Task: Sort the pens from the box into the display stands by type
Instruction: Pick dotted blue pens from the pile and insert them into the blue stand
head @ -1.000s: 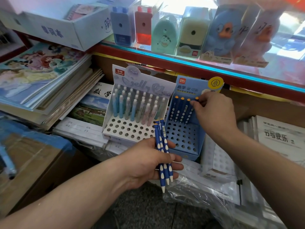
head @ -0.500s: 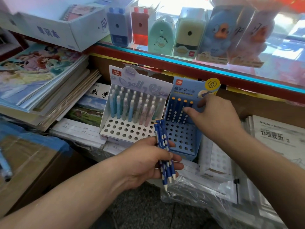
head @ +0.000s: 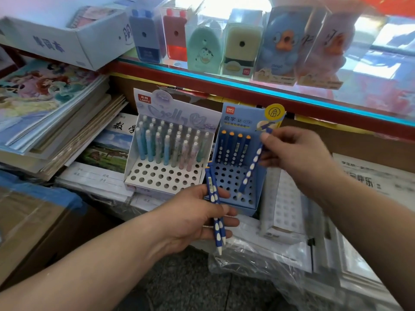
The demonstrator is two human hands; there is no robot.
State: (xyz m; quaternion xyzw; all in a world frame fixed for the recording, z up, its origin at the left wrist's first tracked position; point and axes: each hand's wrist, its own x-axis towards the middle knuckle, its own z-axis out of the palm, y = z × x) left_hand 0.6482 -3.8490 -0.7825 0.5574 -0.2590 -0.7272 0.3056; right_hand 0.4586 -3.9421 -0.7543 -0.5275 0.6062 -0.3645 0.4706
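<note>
Over blue stand: my right hand pinches spotted blue pen, tip just above holes. Left hand clasps two spare pens. Risk: slanted pen misses hole, knocks seated row; loose spares slip.

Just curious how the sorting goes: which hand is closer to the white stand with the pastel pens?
Left. The left hand is just below the front edge of the white stand, holding two blue pens. The right hand is further off, beyond the blue stand, holding one blue pen.
</note>
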